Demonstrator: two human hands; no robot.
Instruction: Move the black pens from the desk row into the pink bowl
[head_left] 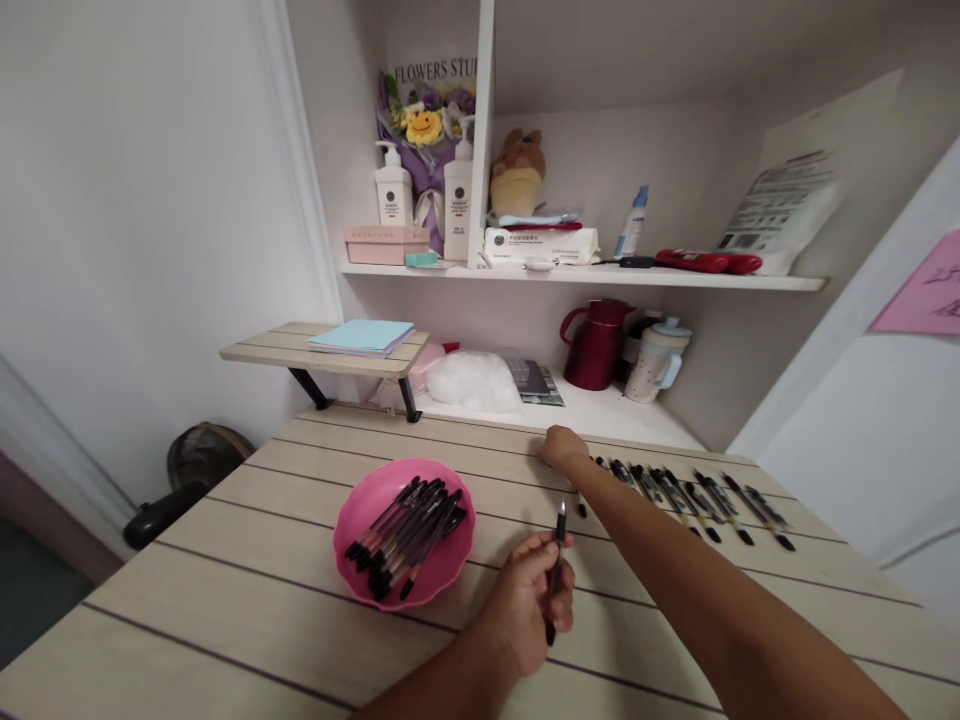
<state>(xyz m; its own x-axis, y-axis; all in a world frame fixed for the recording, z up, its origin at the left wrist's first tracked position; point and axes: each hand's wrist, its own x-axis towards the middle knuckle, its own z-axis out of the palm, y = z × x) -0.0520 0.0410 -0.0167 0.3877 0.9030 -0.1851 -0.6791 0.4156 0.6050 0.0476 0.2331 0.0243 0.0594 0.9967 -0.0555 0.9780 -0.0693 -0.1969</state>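
Note:
My left hand (531,595) is closed round a black pen (556,575), its bare writing tip pointing up and away from me. My right hand (564,447) reaches across to the far side of the table, fingers curled down at the left end of a row of pens (675,495). Whatever its fingers hold is hidden behind the hand. Just below it, the dark end of one pen (581,508) shows on the table. To the left of my left hand stands a pink scalloped bowl (349,575) with several dark pens (416,530) heaped inside.
A small raised shelf (262,345) with blue paper (364,335) stands at the table's back left. Behind the table are a stuffed white plastic bag (472,382), a red jug (596,345) and a pale cup (658,362). Overhead runs a white shelf (637,278) with bottles.

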